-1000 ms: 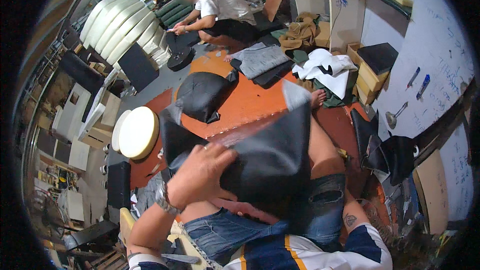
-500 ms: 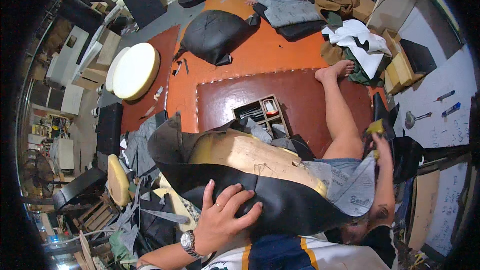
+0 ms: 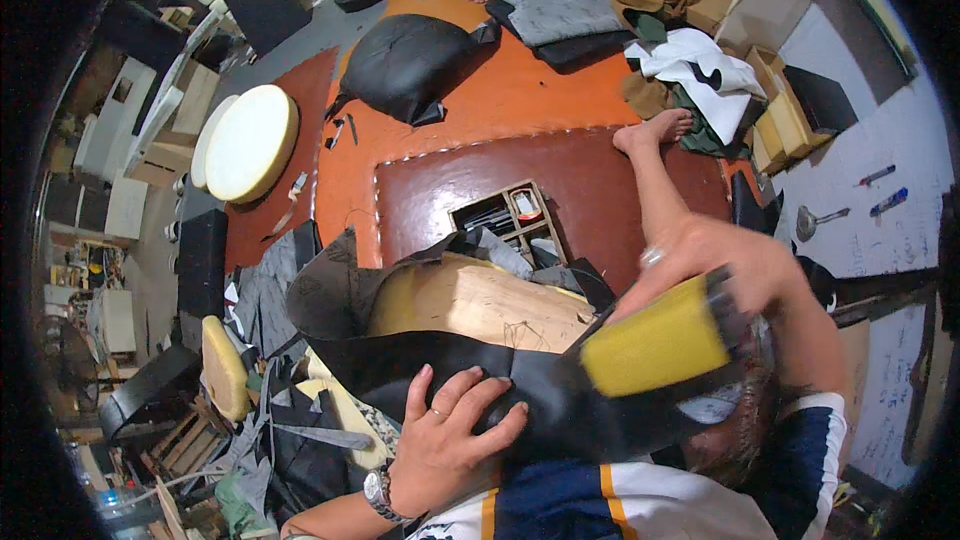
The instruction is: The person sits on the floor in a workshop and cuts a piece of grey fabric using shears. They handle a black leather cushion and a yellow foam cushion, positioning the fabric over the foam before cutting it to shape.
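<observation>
My left hand (image 3: 455,430), with a ring on one finger, lies with fingers spread on black leather-like material (image 3: 400,365). This sheet wraps around a light wooden piece (image 3: 480,300) with yellow foam along its edge, resting across my lap. My right hand (image 3: 735,265) is raised above the right end of the sheet, smeared by motion. It holds a yellow block-shaped tool with a dark end (image 3: 655,337), whose exact kind the blur hides. The tool covers the right part of the wooden piece.
Beyond the work sits a wooden compartment box (image 3: 545,210) with tools. A round foam cushion (image 3: 255,143) and a stuffed black cover (image 3: 405,68) lie farther off. Fabric scraps (image 3: 270,290) crowd the left. A bare leg (image 3: 645,170) stretches forward at right, near a white cloth (image 3: 700,70).
My right hand has swung from the far right, inward and nearer, bringing the yellow tool over the sheet's right end. My left hand stays on the sheet. The view has shifted slightly.
</observation>
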`<state>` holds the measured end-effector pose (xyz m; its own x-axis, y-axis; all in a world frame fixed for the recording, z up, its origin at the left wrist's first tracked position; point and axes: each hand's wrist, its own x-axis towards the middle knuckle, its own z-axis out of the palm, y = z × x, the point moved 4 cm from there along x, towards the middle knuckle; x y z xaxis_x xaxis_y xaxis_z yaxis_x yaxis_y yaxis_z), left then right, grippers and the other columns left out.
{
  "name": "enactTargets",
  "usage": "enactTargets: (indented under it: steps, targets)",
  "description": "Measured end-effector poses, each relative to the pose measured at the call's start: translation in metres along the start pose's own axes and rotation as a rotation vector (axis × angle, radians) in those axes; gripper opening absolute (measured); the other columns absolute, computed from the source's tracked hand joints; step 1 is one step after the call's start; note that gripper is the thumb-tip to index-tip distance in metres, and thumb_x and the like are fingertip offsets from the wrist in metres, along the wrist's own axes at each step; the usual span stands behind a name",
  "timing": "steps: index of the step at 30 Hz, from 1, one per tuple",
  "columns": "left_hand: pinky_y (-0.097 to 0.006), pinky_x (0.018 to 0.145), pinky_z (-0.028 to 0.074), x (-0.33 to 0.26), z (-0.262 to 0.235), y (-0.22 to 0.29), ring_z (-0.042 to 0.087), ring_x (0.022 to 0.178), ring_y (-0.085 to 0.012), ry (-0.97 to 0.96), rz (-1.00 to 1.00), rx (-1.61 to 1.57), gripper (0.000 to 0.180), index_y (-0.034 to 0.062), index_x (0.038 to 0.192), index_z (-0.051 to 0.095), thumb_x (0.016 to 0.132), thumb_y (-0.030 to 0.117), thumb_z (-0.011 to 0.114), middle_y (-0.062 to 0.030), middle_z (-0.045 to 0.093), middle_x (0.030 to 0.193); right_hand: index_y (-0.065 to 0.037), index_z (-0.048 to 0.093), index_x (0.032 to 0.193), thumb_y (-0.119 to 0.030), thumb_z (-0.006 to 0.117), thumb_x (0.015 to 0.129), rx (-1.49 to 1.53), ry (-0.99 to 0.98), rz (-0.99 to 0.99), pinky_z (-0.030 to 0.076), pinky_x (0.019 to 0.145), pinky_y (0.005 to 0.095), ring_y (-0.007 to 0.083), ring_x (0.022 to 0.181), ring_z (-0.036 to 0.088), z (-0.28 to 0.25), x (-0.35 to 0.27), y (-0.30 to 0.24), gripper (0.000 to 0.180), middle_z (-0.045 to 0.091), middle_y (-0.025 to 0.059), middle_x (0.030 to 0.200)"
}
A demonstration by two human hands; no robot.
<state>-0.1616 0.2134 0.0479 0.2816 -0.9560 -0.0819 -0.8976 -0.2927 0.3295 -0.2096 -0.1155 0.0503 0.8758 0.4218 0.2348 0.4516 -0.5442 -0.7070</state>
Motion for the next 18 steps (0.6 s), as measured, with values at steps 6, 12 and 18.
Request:
enactTargets:
  steps: [6,12,18]
  targets:
    - [-0.059,0.112,0.028,0.004,-0.002,-0.002,0.054,0.128,-0.0284,-0.005,-0.028,-0.026,0.066,0.0377,0.119,0.066,0.057,0.026,0.083,-0.0017,0.06,0.13,0.003,0.069,0.11,-0.015,0.076,0.084,0.216,-0.448,0.127,0.056,0.075,0.0407,0.0267,0.08,0.068,0.065,0.065,0.04,0.032,0.073,0.0173,0.094]
    - [-0.057,0.112,0.029,0.013,-0.006,-0.005,0.053,0.127,-0.0282,-0.026,-0.031,-0.025,0.061,0.039,0.121,0.065,0.064,0.025,0.081,-0.0024,0.06,0.129,0.004,0.069,0.112,-0.01,0.077,0.084,0.487,-0.499,0.089,0.056,0.082,0.0401,0.0285,0.089,0.07,0.07,0.075,0.057,0.032,0.073,0.0181,0.099]
    - [-0.056,0.111,0.03,0.019,-0.009,-0.006,0.053,0.128,-0.0288,-0.087,-0.03,-0.041,0.057,0.0368,0.127,0.062,0.074,0.02,0.074,-0.0071,0.058,0.131,0.001,0.071,0.114,0.004,0.077,0.075,0.229,-0.497,0.087,0.057,0.086,0.0418,0.0334,0.097,0.071,0.061,0.084,0.047,0.039,0.073,0.0195,0.106]
